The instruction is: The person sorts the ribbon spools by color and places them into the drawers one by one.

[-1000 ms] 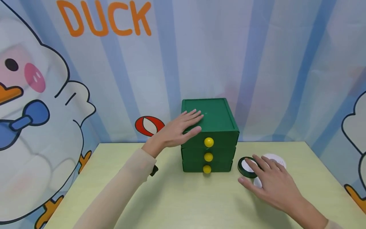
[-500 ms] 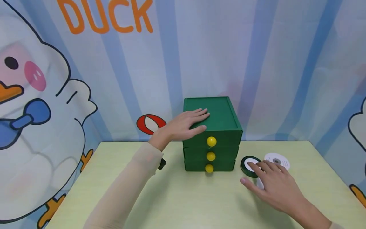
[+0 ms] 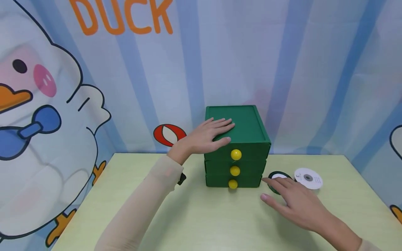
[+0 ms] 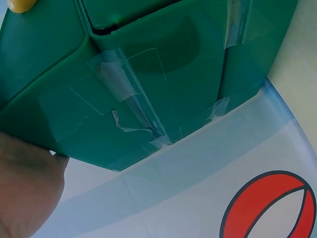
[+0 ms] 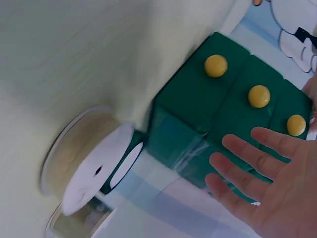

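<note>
Left hand [image 3: 208,136] flat atop green drawer box [image 3: 248,146]; right hand [image 3: 295,202] spread loosely over green ribbon spool [image 3: 275,178] beside it.

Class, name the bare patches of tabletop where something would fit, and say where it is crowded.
Bare: the table in front of the green drawer box, between both forearms, and its left side. Crowded: right of the box, where the right hand covers the green spool beside the white spool.

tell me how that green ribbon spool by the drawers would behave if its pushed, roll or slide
The green ribbon spool lies flat on the table beside the green drawer box, so a push would probably slide it rather than roll it. It looks thin and small, so likely light. Tipped onto its round edge, it could well roll. The right hand hovers just in front of it, fingers straight.
</note>
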Action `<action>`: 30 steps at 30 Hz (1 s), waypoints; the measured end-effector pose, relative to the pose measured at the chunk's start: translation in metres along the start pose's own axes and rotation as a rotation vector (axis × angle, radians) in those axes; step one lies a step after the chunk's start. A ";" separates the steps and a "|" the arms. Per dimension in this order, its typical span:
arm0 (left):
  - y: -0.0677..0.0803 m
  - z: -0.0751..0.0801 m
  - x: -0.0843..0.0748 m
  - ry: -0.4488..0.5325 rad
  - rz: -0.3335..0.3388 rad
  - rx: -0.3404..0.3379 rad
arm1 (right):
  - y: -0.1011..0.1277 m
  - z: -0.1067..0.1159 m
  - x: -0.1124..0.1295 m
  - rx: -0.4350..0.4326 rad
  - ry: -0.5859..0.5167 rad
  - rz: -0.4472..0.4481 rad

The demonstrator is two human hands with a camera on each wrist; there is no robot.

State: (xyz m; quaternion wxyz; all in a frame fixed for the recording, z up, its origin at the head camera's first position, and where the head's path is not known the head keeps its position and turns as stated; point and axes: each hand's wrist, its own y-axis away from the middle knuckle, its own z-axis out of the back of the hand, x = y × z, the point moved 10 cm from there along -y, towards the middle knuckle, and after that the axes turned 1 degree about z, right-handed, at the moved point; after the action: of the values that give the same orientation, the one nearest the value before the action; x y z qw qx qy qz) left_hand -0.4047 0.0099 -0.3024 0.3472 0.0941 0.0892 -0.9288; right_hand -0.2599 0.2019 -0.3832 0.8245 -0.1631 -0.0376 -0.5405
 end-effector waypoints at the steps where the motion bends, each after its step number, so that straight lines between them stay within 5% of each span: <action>1: -0.001 0.000 0.000 -0.001 -0.002 -0.002 | -0.001 0.000 0.002 0.010 -0.028 0.005; 12: -0.001 0.002 0.000 -0.031 0.002 -0.014 | -0.014 0.002 0.023 0.087 -0.460 0.032; 22: -0.003 -0.002 -0.002 -0.026 -0.005 -0.020 | -0.025 -0.010 0.027 0.307 -1.132 -0.034; 30: -0.003 0.000 0.001 -0.021 -0.003 -0.046 | -0.032 -0.011 0.040 0.434 -1.547 -0.031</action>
State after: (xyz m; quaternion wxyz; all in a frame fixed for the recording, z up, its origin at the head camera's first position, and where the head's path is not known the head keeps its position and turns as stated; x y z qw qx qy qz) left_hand -0.4072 0.0111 -0.3019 0.3488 0.0760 0.1070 -0.9279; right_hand -0.2732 0.1516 -0.3765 0.5704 -0.3271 -0.7048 -0.2663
